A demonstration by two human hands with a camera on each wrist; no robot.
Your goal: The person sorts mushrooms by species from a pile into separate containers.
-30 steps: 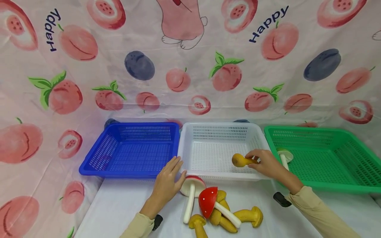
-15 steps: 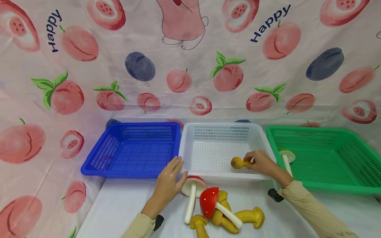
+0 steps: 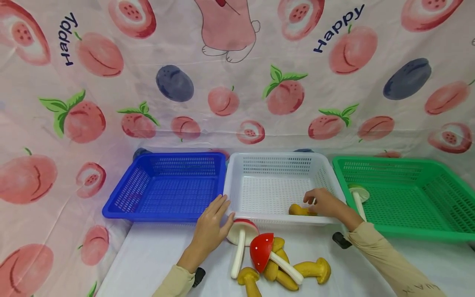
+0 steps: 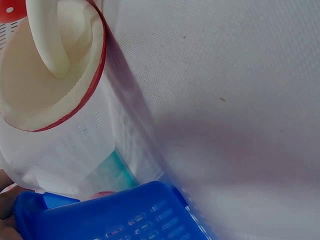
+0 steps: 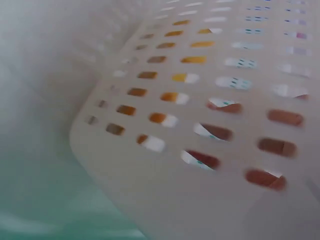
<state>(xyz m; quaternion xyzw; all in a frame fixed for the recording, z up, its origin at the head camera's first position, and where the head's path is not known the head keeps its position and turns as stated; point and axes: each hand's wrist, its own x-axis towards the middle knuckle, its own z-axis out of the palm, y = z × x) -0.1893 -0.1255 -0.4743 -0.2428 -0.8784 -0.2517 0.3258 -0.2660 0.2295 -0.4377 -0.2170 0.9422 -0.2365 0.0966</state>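
In the head view a yellow toy mushroom (image 3: 297,210) lies in the front right part of the white basket (image 3: 267,220). My right hand (image 3: 326,203) hovers just over its stem, fingers loosely bent and apart from it. Through the slots of the white basket's wall (image 5: 165,200) in the right wrist view, bits of yellow and of the hand show. My left hand (image 3: 208,227) rests with extended fingers at the adjoining front corners of the white basket and the blue basket (image 3: 156,216). Beside its thumb lies a red-capped mushroom (image 3: 240,243) with a white stem.
On the white table (image 3: 148,255), a red spotted mushroom (image 3: 261,251) lies across yellow mushrooms (image 3: 285,280). More yellow ones (image 3: 313,270) lie around it. The green basket (image 3: 408,231) at the right holds a green-capped mushroom (image 3: 359,194). A fruit-print cloth (image 3: 222,123) hangs behind.
My right hand has lowered the yellow mushroom into the white basket and let go of it. The left hand has stayed at the basket corners.
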